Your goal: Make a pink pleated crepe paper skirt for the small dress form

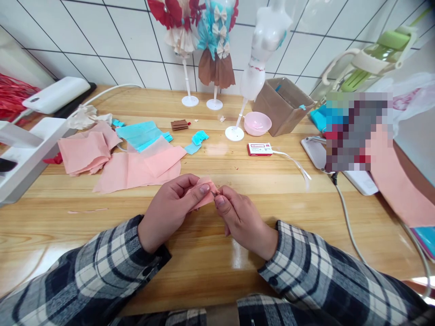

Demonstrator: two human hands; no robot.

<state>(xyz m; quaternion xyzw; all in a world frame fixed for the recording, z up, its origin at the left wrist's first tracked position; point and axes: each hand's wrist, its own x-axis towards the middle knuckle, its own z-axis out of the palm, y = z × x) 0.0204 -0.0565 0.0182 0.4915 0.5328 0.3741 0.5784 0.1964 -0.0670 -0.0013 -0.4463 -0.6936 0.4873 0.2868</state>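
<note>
My left hand (175,206) is closed, its thumb pressing a small folded piece of pink crepe paper (205,188) against the fingers. Close against the right edge of that piece is my right hand (243,215), thumb and forefinger pinched together. A thin dark tip (214,194) shows between the two hands; most of it is hidden by the fingers, so its kind does not show. Beyond my left hand lie a larger pink sheet (136,170), a folded pink stack (84,151) and blue paper (141,133).
Three small dress-form stands are at the back, the bare white one (234,133) nearest. Beside it are a pink bowl (257,124), a brown box (280,113) and a small red-and-white box (259,149). A white power strip (37,145) is left; a cable (346,217) runs right.
</note>
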